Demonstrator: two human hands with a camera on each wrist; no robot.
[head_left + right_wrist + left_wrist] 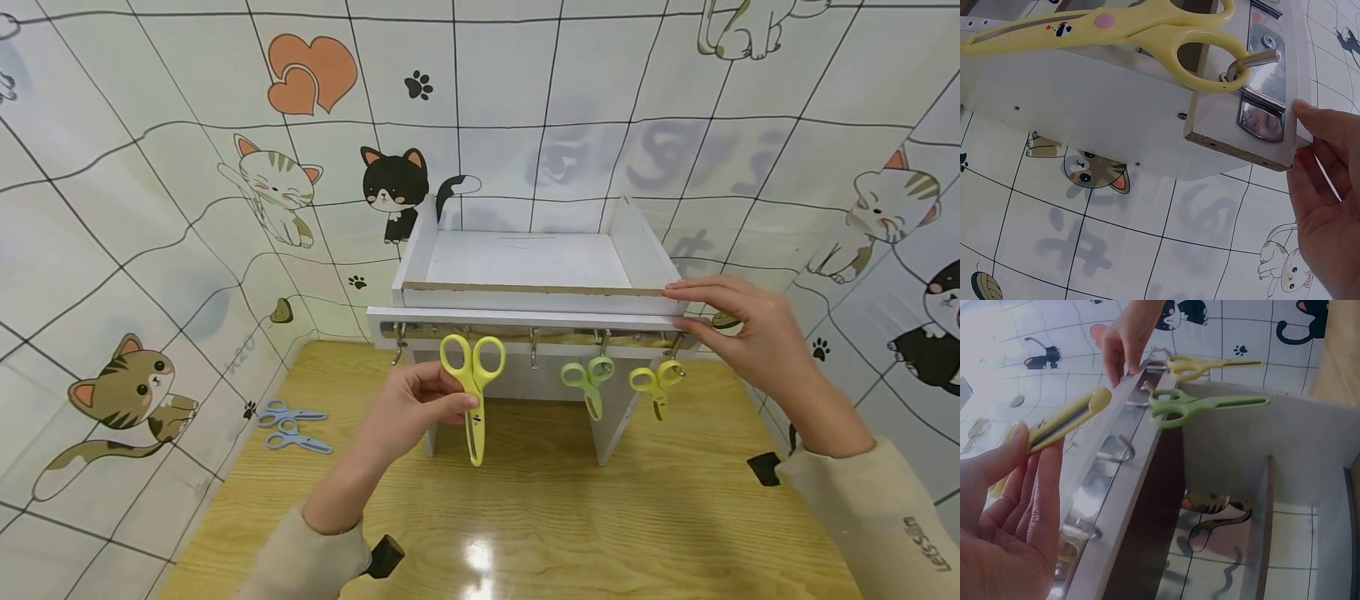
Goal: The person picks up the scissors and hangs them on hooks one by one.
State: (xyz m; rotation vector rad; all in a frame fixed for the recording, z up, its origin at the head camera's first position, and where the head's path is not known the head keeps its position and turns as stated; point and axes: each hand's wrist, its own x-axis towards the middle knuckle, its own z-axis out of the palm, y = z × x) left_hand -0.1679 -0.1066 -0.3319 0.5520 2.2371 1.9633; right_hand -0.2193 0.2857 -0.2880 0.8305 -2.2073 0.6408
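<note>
My left hand [408, 412] pinches a pair of yellow scissors [477, 398] by the blades, handle loops up, in front of a white shelf rack [517, 317]. In the left wrist view the yellow scissors [1063, 422] lie between thumb and fingers. My right hand [750, 321] grips the rack's right end, thumb below the front board and fingers on top; the right wrist view shows this hand [1329, 169] at the board's corner. Green scissors [588, 382] and another yellow pair [657, 383] hang from hooks on the metal rail, near the right hand.
Two pairs of blue scissors [296, 427] lie on the wooden table [525, 517] at the left. Bare hooks [533, 346] show along the rail. A shallow white tray top [528, 258] sits above it. Walls with printed cats [393, 187] enclose the table.
</note>
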